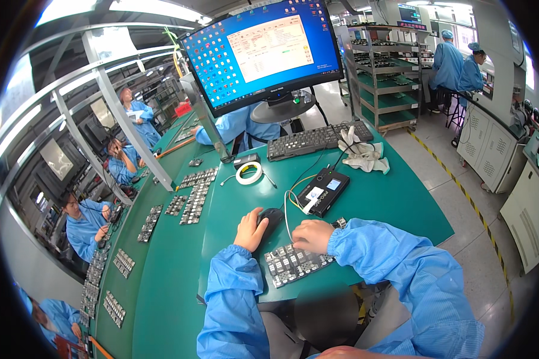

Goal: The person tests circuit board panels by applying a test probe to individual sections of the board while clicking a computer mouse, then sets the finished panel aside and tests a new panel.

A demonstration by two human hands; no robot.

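My left hand (250,230) rests curled over a black computer mouse (272,221) on the green mat. To its right, my right hand (313,236) is closed, its fingertips pinched at the lower end of a thin white cable (287,218). Under those fingers lies a panel of small circuit boards (290,266), partly covered by the hand and sleeve. The cable leads up to a black box-shaped device (327,190) with a small lit screen. Whether the cable end touches a board is hidden by my fingers.
Behind stand a monitor (263,51), a black keyboard (302,142), white gloves (363,151) and a white tape roll (248,173). More board panels (199,194) lie leftward. Co-workers in blue (90,221) sit along the left bench. A shelf rack (389,78) stands beyond.
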